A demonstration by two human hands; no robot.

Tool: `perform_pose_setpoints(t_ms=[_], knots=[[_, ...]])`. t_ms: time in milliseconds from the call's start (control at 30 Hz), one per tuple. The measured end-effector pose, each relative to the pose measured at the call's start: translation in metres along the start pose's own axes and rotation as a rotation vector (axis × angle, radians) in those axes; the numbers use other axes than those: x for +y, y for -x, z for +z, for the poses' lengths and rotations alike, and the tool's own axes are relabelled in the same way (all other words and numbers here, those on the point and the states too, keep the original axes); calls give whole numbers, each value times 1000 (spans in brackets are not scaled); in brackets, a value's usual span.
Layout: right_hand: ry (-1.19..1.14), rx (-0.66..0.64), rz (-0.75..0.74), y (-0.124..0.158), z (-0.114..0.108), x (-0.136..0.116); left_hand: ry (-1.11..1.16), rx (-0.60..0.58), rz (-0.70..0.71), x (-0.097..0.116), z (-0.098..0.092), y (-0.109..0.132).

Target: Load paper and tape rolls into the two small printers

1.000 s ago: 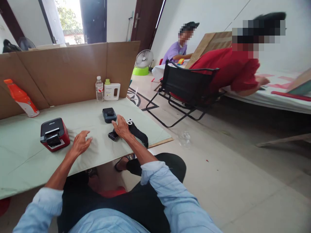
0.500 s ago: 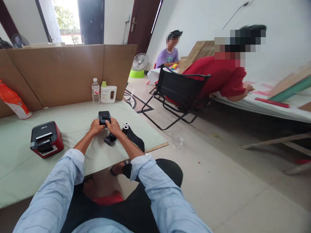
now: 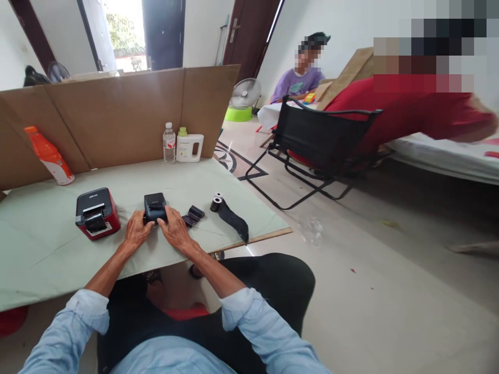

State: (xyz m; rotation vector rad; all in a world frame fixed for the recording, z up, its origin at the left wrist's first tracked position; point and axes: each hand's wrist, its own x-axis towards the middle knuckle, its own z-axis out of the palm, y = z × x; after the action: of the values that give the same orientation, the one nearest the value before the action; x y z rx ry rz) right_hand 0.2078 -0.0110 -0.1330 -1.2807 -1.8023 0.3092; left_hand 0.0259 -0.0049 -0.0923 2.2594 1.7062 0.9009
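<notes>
A small black portable printer [image 3: 155, 201] sits on the pale green tabletop, its lid facing up. My left hand [image 3: 137, 228] grips its left side, thumb along the front edge. On the opposite side, my right hand [image 3: 175, 228] is closed round the front right corner. Just right of that hand lies a short glossy black strip [image 3: 194, 214], partly curled. Further right are a small black roll [image 3: 216, 203] and a loose black band [image 3: 236, 221] trailing toward the table edge. To the left stands a red and black printer [image 3: 97, 212] with a dark strip at its front.
A cardboard screen [image 3: 136, 117] borders the back of the table. Before it stand an orange and white bottle [image 3: 52, 158], a clear water bottle [image 3: 169, 144] and a white jug [image 3: 189, 147]. At right, a person in red [image 3: 405, 111] sits in a black folding chair [image 3: 327, 135].
Both hands have moved the small printer left, closer to the red and black printer and nearer me. The black strip, partly under my right wrist before, now shows clearly. The view has shifted.
</notes>
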Motion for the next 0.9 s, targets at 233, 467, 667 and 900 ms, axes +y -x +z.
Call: perform_pose_setpoints(t_ms=[233, 467, 667, 900], knots=[[99, -54, -43, 14, -2, -12, 91, -76, 2, -11, -17, -5], [190, 0, -137, 5, -16, -6, 104, -253, 189, -26, -23, -46], [365, -20, -16, 2, -36, 27, 131, -313, 211, -32, -15, -62], [177, 30, -88, -5, -36, 24, 162, -237, 227, -29, -10, -54]])
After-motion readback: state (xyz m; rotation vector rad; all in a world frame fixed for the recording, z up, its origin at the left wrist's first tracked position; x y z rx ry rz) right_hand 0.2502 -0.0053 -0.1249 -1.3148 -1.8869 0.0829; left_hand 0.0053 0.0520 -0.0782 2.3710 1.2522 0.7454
